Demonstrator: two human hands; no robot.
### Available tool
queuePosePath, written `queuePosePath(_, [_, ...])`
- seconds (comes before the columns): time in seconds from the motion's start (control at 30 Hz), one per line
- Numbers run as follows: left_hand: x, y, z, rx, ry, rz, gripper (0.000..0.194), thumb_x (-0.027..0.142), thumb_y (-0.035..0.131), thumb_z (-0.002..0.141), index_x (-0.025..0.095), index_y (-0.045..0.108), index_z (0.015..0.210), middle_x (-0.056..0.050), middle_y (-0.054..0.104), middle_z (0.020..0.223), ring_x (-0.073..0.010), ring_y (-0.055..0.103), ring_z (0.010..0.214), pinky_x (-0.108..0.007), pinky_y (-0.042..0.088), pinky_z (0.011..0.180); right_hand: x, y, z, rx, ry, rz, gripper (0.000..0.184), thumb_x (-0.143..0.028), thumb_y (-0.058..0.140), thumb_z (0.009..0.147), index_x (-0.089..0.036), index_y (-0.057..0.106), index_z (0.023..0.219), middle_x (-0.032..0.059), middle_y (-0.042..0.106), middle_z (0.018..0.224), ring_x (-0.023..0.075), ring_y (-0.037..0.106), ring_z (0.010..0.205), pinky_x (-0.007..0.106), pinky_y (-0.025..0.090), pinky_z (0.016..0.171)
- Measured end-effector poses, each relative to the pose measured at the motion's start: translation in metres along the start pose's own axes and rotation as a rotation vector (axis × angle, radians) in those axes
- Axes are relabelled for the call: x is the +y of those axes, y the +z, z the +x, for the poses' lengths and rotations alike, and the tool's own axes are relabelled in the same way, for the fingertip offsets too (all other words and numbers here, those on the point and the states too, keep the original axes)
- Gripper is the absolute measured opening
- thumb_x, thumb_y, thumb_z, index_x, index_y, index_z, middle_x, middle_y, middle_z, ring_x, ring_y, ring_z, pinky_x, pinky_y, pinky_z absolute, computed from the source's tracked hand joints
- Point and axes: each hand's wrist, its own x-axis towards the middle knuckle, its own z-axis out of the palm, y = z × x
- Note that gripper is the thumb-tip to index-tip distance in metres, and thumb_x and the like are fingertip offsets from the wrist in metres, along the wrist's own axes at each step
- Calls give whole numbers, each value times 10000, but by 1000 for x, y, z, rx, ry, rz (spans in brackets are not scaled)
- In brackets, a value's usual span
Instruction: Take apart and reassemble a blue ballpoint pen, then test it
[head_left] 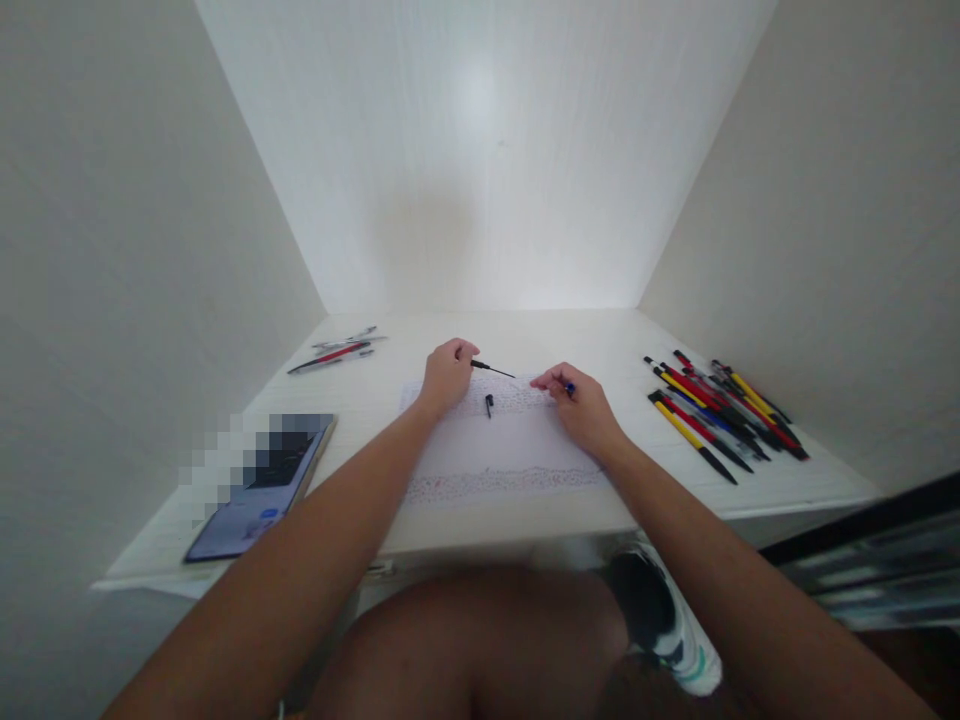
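My left hand (448,375) is closed on a slim dark pen piece (481,365), probably a refill or an opened pen, whose thin end points right toward my other hand. My right hand (581,400) is curled, thumb and fingers pinched together, with a small blue tip (570,389) showing between the fingers; the rest of that object is hidden. Both hands are over the far part of a sheet of paper (502,445) covered in bands of small marks. A small black pen cap (489,405) lies on the paper between my wrists.
A pile of pens (720,405) in red, yellow, black and blue lies on the right of the white desk (510,335). Several pens (337,355), one red and black, lie at the back left. A phone (262,500) rests near the front left. White panels enclose the desk.
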Motion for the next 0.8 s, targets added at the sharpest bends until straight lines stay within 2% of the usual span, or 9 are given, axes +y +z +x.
queuePosePath(0.1, [-3, 0, 0, -48, 43, 123, 248, 226, 470, 939, 170, 703, 877, -74, 728, 973, -210, 637, 938, -319, 438, 852, -3, -1, 0, 3, -17, -17, 224, -149, 477, 948, -205, 693, 928, 19, 693, 947, 220, 630, 888, 324, 455, 800])
queuePosePath(0.2, [-7, 2, 0, -109, 73, 228, 260, 275, 467, 951, 171, 683, 850, -80, 720, 926, -216, 627, 876, -329, 430, 805, -3, -1, 0, 11, -29, -34, 257, -110, 463, 919, -195, 706, 930, 22, 695, 934, 221, 632, 888, 321, 457, 800])
queuePosePath(0.3, [-11, 3, 0, -162, 112, 311, 274, 308, 472, 955, 171, 667, 821, -84, 712, 893, -214, 614, 834, -331, 428, 791, -3, -1, -1, 20, -31, -88, 339, -35, 419, 822, -190, 707, 908, 16, 686, 891, 216, 630, 845, 312, 456, 778])
queuePosePath(0.37, [-12, 3, -1, -188, 124, 336, 263, 317, 488, 949, 171, 666, 821, -87, 713, 900, -212, 613, 830, -328, 433, 797, -4, -1, -1, 22, -34, -129, 377, -4, 397, 770, -190, 701, 892, 13, 682, 891, 216, 628, 844, 311, 455, 790])
queuePosePath(0.6, [-6, 0, -3, -212, 132, 346, 234, 297, 513, 928, 176, 655, 786, -96, 712, 897, -226, 616, 839, -340, 443, 810, -7, -2, 0, -11, 9, -219, 416, 79, 399, 728, -196, 675, 874, -1, 688, 920, 222, 635, 913, 321, 460, 872])
queuePosePath(0.8, [-13, 2, -1, -243, 210, 401, 239, 300, 535, 916, 174, 688, 783, -101, 691, 870, -222, 596, 805, -341, 451, 811, -5, -2, 0, -40, 6, -328, 440, 91, 427, 700, -181, 688, 926, 21, 688, 946, 244, 625, 923, 344, 461, 887])
